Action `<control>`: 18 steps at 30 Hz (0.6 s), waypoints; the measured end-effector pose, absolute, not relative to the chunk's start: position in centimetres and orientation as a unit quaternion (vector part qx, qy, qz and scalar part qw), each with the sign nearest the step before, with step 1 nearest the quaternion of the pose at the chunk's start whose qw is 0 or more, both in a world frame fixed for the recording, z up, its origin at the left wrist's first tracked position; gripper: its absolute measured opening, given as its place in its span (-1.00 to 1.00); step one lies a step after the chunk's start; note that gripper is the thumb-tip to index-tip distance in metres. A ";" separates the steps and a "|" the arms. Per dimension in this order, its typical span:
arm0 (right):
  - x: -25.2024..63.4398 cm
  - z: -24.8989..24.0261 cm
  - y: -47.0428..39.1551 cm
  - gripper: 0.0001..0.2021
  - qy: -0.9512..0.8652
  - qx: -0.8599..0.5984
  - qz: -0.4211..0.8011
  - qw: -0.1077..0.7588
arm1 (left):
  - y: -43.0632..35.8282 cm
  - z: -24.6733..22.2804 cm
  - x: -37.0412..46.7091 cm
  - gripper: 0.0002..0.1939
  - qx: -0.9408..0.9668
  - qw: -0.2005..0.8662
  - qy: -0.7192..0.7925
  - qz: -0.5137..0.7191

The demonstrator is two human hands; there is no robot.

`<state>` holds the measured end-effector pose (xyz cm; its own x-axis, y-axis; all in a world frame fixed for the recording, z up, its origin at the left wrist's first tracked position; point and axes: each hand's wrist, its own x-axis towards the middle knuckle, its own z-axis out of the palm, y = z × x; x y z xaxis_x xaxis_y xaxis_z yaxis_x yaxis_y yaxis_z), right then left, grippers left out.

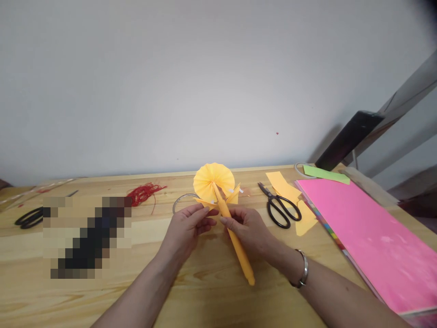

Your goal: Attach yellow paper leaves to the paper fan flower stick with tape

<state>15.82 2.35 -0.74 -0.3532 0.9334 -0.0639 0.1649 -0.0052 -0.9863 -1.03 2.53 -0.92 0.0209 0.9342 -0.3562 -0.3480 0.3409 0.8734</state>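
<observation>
A yellow-orange pleated paper fan [212,178] stands at the top of a rolled orange paper handle [239,248], which slants down to the right over the table. My right hand [246,228] is closed round the upper part of the handle, thumb on top. With its fingers closed, my left hand [191,224] pinches a folded yellow paper flap [207,203] at the left of the fan's base. A second folded flap [233,196] sticks out at the right. Small white bits, perhaps tape, show by both flaps.
Black-handled scissors [280,207] lie at right among yellow paper scraps [305,218]. Pink paper sheets [372,241] and a green strip [326,174] are farther right. A tape roll [175,202], red threads [145,193], another pair of scissors [29,218] and a blurred dark object [88,241] lie left.
</observation>
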 end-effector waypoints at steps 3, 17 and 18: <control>15.8 -0.8 2.4 -0.74 -0.613 -0.451 0.547 0.348 | 2.5 -0.9 -1.1 -0.83 0.293 0.647 0.500 0.496; 15.7 -0.7 2.3 -0.78 -0.574 -0.451 0.576 0.368 | 2.4 -0.6 -1.0 -0.86 0.288 0.666 0.483 0.490; 15.7 -0.7 2.3 -0.78 -0.576 -0.451 0.574 0.368 | 2.4 -0.5 -1.0 -0.85 0.285 0.667 0.479 0.494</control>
<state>15.66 2.33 -0.67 -0.3230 0.9417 -0.0941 0.0962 -0.0663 -0.9932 -1.03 2.41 -0.49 0.0530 0.9322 -0.3580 -0.3861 0.3497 0.8536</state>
